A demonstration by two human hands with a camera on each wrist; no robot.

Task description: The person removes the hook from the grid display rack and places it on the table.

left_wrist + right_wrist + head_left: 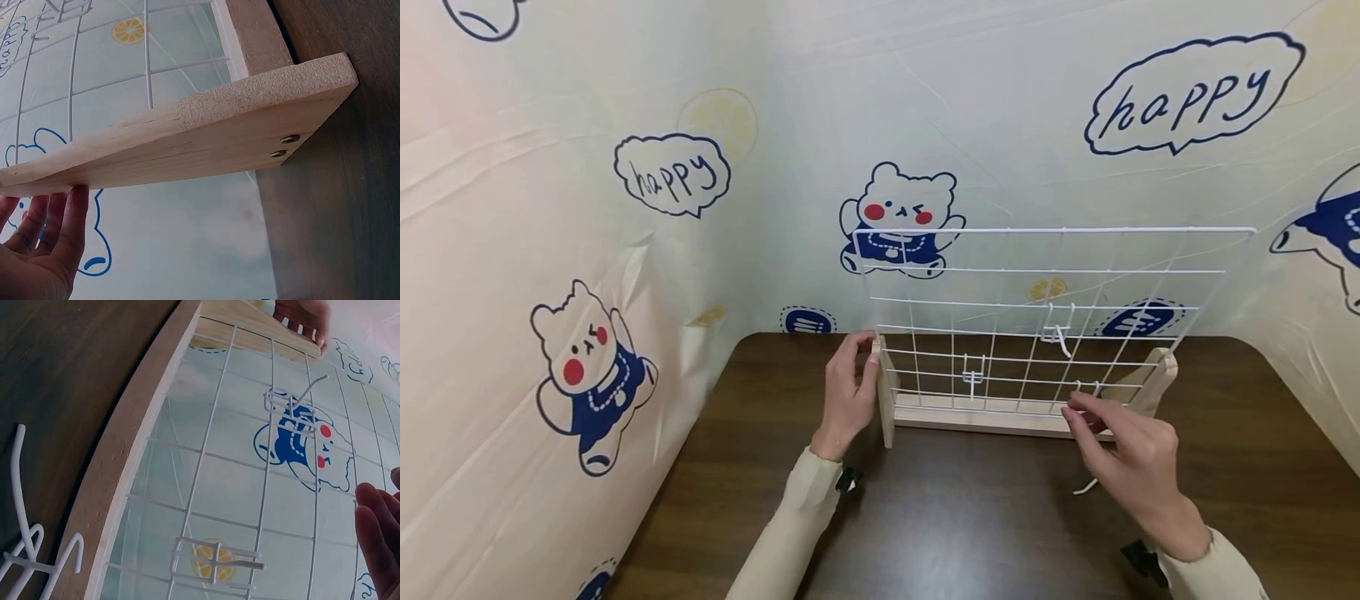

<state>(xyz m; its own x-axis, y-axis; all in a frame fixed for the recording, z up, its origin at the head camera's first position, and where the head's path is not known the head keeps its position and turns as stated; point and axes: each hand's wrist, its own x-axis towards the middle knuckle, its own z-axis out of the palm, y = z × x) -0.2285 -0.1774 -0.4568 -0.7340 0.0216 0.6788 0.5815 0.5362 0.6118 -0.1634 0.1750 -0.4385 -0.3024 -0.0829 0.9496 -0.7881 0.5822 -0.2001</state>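
A white wire grid rack (1015, 335) with wooden side panels and base stands on the table. My left hand (848, 392) grips the top of its left side panel (206, 144), thumb in front, fingertips at the back edge. My right hand (1131, 454) is by the grid's lower right, thumb and forefinger close together, nothing visible between them. Just past its fingertips, a white double hook (215, 565) hangs on the low wires. Other hooks hang at lower left (973, 379) and higher up (1057, 332). A loose hook (25, 550) lies before the base, mostly behind the right hand in the head view.
The brown wood-grain table (955, 517) extends in front of the rack and to both sides. Printed cloth (790, 150) with bears and "happy" bubbles hangs behind and at the sides. Two screws (284, 145) show on the outer face of the left panel.
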